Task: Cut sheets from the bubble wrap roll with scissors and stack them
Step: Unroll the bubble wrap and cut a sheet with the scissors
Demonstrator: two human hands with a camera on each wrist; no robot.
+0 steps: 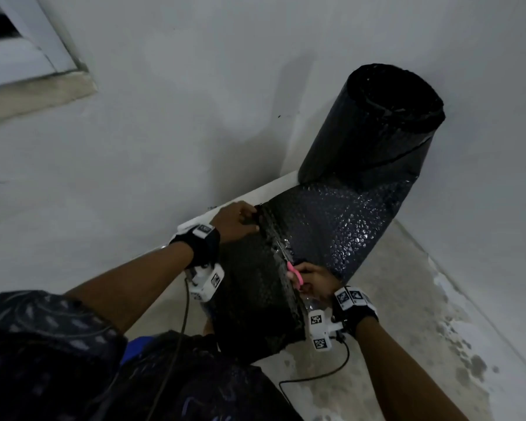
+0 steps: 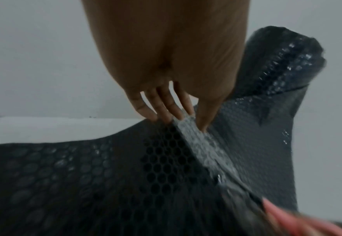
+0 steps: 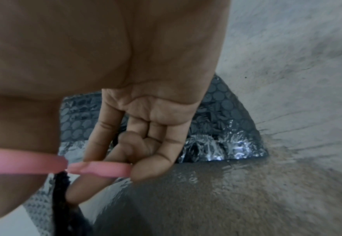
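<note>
Pale walls are meeting at a corner where the bubble wrap roll [image 1: 374, 123] is standing upright on the stained floor [image 1: 407, 314], its loose sheet [image 1: 325, 226] trailing toward the person. Left hand [image 1: 236, 221] is pinching the sheet's far edge, probably keeping it taut, while the right hand [image 1: 312, 279], fingers through the pink handles, is working the scissors [image 1: 289, 265] across it

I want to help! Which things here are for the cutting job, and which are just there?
For the job: bubble wrap roll, unrolled bubble wrap, pink scissors, left hand, right hand.
Just there: window frame, loose cable.
</note>
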